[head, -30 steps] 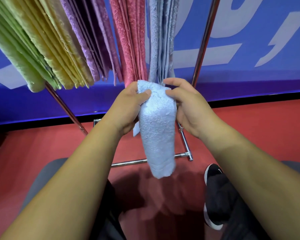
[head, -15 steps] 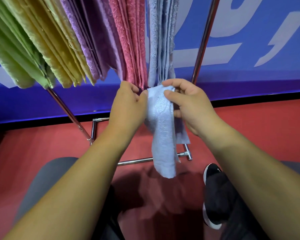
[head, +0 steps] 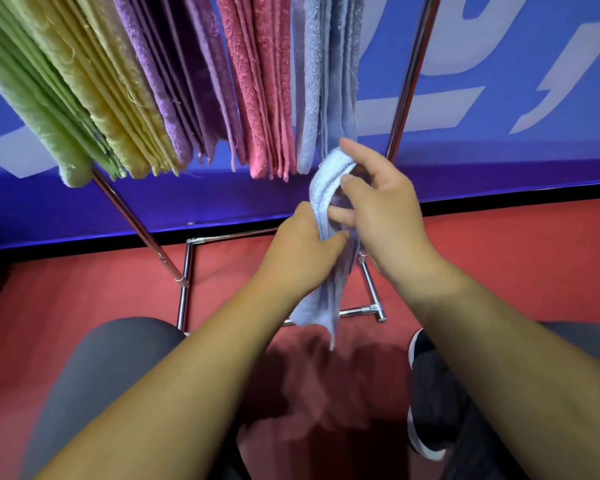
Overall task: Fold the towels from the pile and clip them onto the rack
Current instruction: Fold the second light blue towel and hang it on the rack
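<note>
Pale-blue towel (head: pixel 321 192) — narrow fold (terry), upright — under hung blue towels (head: pixel 340 81)

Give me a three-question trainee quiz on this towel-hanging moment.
1. True or false: the folded blue towel hangs clipped on the rack with both hands off it.
2. What colour are the hanging towels nearest to it? A green; B yellow; C light blue.
3. Fill the gap: the left hand grips the towel ___ down than the right hand does.

Key: 1 false; 2 C; 3 lower.
</note>
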